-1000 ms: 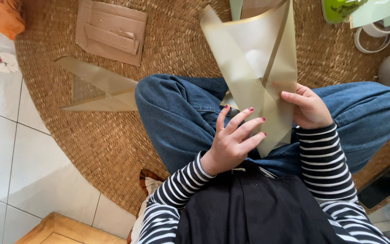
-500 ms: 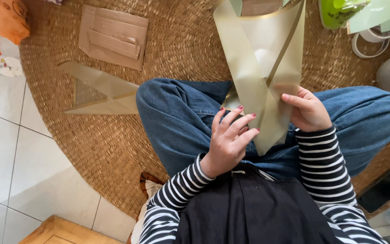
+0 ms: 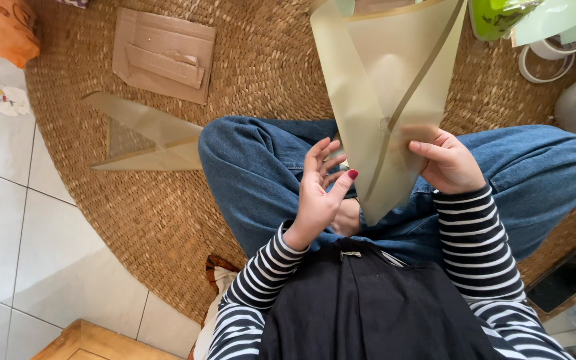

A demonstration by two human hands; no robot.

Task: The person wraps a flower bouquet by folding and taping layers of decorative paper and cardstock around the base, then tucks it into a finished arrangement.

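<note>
**Rolling a translucent sheet into a cone**

Right hand [image 3: 449, 163] pinches the overlapped edge of the olive translucent cone-folded sheet [image 3: 388, 100], held above the lap. Left hand [image 3: 320, 193] is open, fingers spread, just beside the cone's tip. Judgement: keep the overlap pinned and support the tip with the left palm so the seam stays aligned. A second folded sheet [image 3: 143, 133] lies on the woven mat [image 3: 168, 220].

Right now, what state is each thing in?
Translucent wrapping sheet: rolled into a cone, held upright over the lap.
Right hand: gripping the cone's edge.
Left hand: open, beside the cone.
Second sheet: folded, lying on the woven mat.
Cardboard piece: flattened, lying on the mat.
</note>
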